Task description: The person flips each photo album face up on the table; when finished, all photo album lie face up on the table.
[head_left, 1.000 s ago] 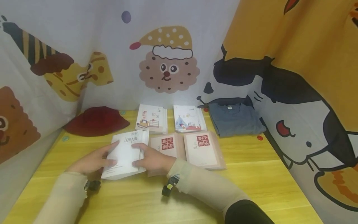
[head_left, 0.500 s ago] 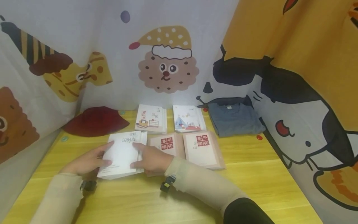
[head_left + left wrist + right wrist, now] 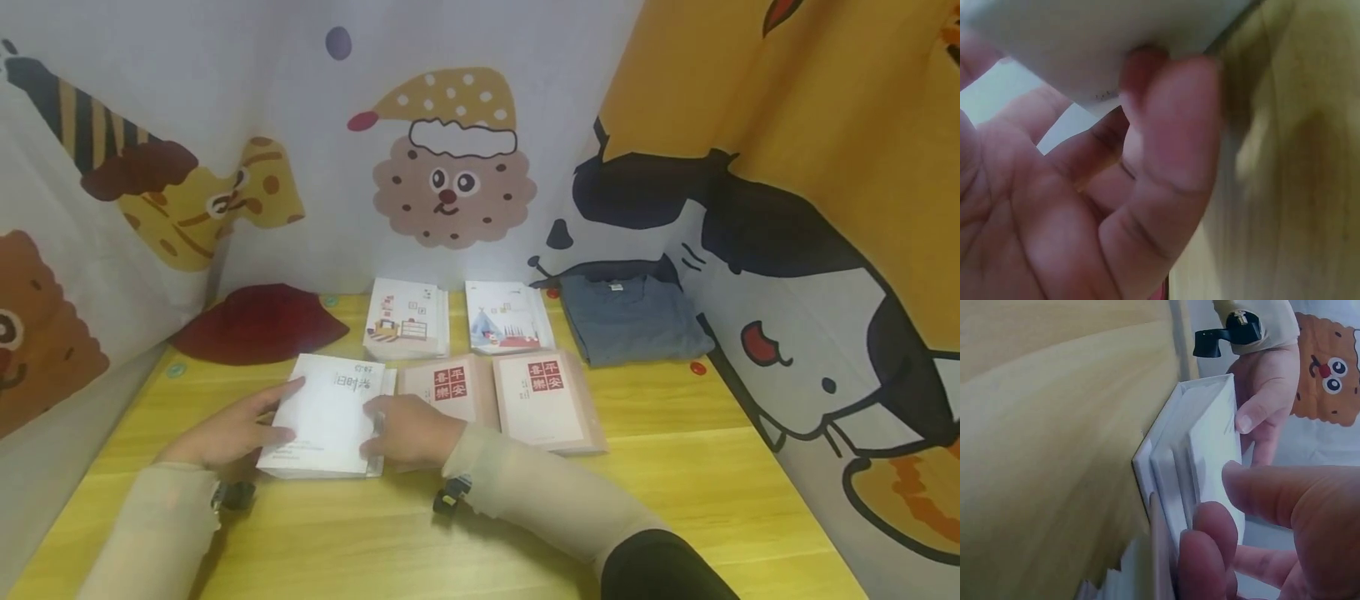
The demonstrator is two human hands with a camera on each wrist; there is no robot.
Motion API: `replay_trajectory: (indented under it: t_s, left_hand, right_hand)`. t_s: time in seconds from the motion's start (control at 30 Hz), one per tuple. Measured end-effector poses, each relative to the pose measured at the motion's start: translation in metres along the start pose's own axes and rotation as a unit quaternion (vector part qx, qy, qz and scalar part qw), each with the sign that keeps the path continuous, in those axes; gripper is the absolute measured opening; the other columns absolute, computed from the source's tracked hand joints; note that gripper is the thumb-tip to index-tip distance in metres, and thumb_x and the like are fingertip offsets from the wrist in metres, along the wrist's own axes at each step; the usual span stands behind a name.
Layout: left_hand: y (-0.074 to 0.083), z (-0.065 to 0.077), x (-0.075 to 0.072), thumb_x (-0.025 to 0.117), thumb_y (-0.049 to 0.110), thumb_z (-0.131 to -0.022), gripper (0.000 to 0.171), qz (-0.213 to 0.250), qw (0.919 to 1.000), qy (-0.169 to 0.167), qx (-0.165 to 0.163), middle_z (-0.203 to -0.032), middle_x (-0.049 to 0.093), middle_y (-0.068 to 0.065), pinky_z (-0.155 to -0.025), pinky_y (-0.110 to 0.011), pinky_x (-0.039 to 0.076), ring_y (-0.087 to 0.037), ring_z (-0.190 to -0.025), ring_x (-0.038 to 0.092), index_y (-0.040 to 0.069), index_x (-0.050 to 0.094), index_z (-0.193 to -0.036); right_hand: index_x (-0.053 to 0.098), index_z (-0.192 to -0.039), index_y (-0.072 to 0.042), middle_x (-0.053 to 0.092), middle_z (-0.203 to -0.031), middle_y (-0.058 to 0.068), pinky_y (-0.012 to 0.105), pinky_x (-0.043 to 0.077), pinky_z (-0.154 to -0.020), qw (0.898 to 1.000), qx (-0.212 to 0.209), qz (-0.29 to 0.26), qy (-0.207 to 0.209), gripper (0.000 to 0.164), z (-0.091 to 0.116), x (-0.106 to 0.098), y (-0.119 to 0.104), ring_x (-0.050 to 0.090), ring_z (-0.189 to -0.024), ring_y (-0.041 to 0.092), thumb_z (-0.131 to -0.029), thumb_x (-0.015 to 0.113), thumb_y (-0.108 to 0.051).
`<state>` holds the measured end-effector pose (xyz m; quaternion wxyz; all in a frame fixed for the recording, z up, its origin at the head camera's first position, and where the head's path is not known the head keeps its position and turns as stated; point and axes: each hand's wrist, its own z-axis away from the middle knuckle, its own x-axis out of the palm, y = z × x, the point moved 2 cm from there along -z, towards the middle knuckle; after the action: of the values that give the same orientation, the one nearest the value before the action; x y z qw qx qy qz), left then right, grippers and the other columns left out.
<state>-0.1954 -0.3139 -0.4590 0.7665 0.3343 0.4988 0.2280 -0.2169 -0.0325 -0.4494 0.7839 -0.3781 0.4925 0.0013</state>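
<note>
A thick white book [image 3: 327, 421] with dark handwritten-style characters on its cover is at the left front of the table, its layered side edge [image 3: 1172, 478] showing in the right wrist view. My left hand [image 3: 225, 429] grips the book's left side, thumb on the cover and fingers around the edge; the left wrist view has its curled thumb [image 3: 1179, 131] close against the book's corner. On the opposite side, my right hand [image 3: 412, 431] pinches the right edge between thumb and fingers. Part of the right hand's fingers is hidden in the head view.
Two beige books [image 3: 543, 408] with red square labels lie right of the white book, one partly behind my right hand. Behind are two illustrated books [image 3: 401, 321], a dark red hat [image 3: 262, 325] and a folded grey-blue shirt [image 3: 633, 321]. A printed curtain [image 3: 292, 92] surrounds the yellow wooden table [image 3: 675, 500].
The white book has shifted slightly left and its cover has turned flatter, so the writing reads more plainly. My right fingertips have drawn back from the cover to its right edge.
</note>
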Motion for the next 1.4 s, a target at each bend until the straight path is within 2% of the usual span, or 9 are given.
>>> replay_trajectory:
  t_s: [0.33,0.47,0.57,0.63,0.73,0.97,1.17,1.3,1.4]
  left_hand:
    - [0.007,0.003,0.002,0.075,0.033,-0.097,0.094,-0.005,0.9989,0.003,-0.047,-0.168,0.025,-0.033,-0.115,-0.078,0.030,-0.056,-0.147,0.032,0.018,0.018,-0.170]
    - [0.006,0.004,0.002,0.074,0.036,-0.097,0.094,-0.013,0.9985,0.005,-0.053,-0.168,0.025,-0.033,-0.114,-0.080,0.029,-0.057,-0.148,0.031,0.019,0.019,-0.170]
    - [0.006,0.002,0.001,0.074,0.036,-0.097,0.093,-0.025,0.9984,0.010,-0.049,-0.168,0.026,-0.032,-0.113,-0.081,0.028,-0.057,-0.148,0.031,0.019,0.019,-0.170]
    - [0.005,0.001,0.001,0.073,0.036,-0.097,0.092,-0.030,0.9984,0.014,-0.047,-0.167,0.028,-0.032,-0.114,-0.080,0.028,-0.056,-0.148,0.031,0.019,0.020,-0.170]
    - [0.005,-0.001,0.001,0.073,0.035,-0.098,0.091,-0.034,0.9984,0.017,-0.041,-0.166,0.030,-0.032,-0.113,-0.080,0.029,-0.056,-0.148,0.032,0.018,0.021,-0.170]
    - [0.006,-0.007,-0.002,0.072,0.035,-0.098,0.092,-0.026,0.9980,0.017,-0.055,-0.166,0.029,-0.034,-0.113,-0.081,0.027,-0.057,-0.148,0.030,0.019,0.018,-0.171]
    - [0.007,-0.008,-0.003,0.073,0.031,-0.099,0.089,-0.039,0.9986,0.029,-0.020,-0.162,0.036,-0.035,-0.113,-0.077,0.032,-0.057,-0.146,0.035,0.012,0.023,-0.169]
    - [0.020,-0.004,-0.001,0.072,0.036,-0.100,0.087,-0.061,0.9968,0.051,-0.004,-0.161,0.038,-0.034,-0.111,-0.074,0.039,-0.056,-0.141,0.044,0.007,0.025,-0.168]
    - [0.040,0.000,0.001,0.067,0.043,-0.102,0.086,-0.071,0.9941,0.081,0.003,-0.164,0.034,-0.033,-0.109,-0.075,0.040,-0.057,-0.138,0.045,0.009,0.025,-0.168]
  right_hand:
    - [0.051,-0.157,-0.019,0.061,-0.152,-0.003,0.029,0.041,-0.120,0.999,-0.020,-0.039,-0.003,0.071,0.004,-0.002,0.006,0.055,-0.141,0.013,-0.096,0.076,-0.046]
    - [0.046,-0.160,-0.023,0.075,-0.118,-0.004,0.026,0.054,-0.101,0.996,-0.027,-0.077,-0.040,0.075,0.008,-0.002,0.008,0.075,-0.099,0.012,-0.096,0.075,-0.048]
    - [0.042,-0.162,-0.024,0.070,-0.082,0.000,0.027,0.059,-0.075,0.989,-0.018,-0.132,-0.066,0.076,0.010,-0.003,0.008,0.068,-0.061,0.015,-0.097,0.076,-0.043]
    - [0.042,-0.163,-0.025,0.068,-0.075,0.003,0.029,0.060,-0.065,0.985,-0.010,-0.157,-0.074,0.076,0.011,-0.003,0.007,0.065,-0.059,0.016,-0.097,0.076,-0.040]
    - [0.041,-0.163,-0.026,0.069,-0.084,0.004,0.030,0.060,-0.062,0.981,0.001,-0.175,-0.082,0.077,0.011,-0.002,0.008,0.066,-0.063,0.017,-0.096,0.077,-0.039]
    - [0.040,-0.163,-0.027,0.070,-0.126,0.005,0.025,0.059,-0.074,0.985,0.007,-0.153,-0.080,0.078,0.003,-0.003,0.011,0.072,-0.072,0.017,-0.096,0.077,-0.041]
    - [0.037,-0.165,-0.026,0.066,-0.139,0.010,0.025,0.060,-0.076,0.982,-0.006,-0.174,-0.070,0.080,0.000,-0.004,0.020,0.074,-0.074,0.016,-0.097,0.077,-0.040]
    - [0.037,-0.165,-0.025,0.066,-0.140,0.009,0.026,0.059,-0.085,0.979,-0.026,-0.197,-0.040,0.080,0.007,-0.012,0.030,0.075,-0.082,0.015,-0.097,0.076,-0.040]
    - [0.040,-0.163,-0.027,0.059,-0.151,0.008,0.031,0.058,-0.095,0.979,-0.032,-0.200,-0.005,0.077,0.016,-0.024,0.035,0.073,-0.103,0.016,-0.096,0.076,-0.041]
